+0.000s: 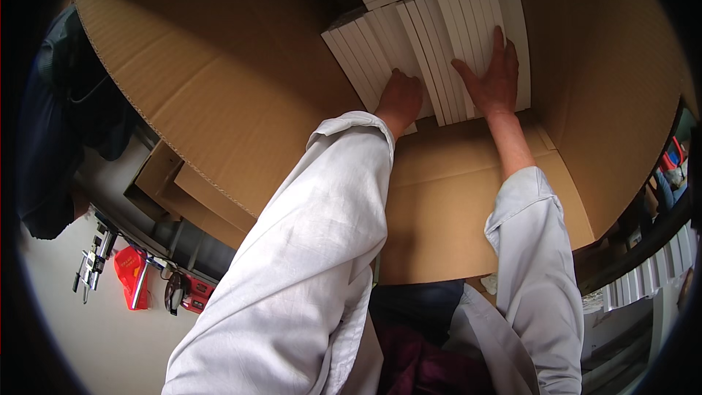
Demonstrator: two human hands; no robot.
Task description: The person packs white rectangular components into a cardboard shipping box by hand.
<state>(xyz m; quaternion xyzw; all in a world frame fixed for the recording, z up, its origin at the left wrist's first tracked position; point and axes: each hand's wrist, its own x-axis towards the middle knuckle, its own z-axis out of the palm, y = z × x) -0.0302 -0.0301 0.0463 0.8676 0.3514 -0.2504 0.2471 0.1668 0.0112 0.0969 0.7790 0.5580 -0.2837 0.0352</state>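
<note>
Head view is showing both hands pressing flat, fingers spread, left hand point(400, 99) and right hand point(494, 77), on white slim boxes point(439, 44) partly filling the cardboard carton point(219, 80), floor space remaining lower centre.

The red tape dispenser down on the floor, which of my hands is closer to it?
Left. The left hand lies on the white boxes' left side, toward the red tape dispenser; the right hand presses further right.

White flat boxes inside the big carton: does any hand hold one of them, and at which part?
Neither hand clearly grips one. The right hand lies flat, fingers spread, on the white boxes' upper edges. The left hand rests closed against their near ends; its fingers are hidden.
</note>
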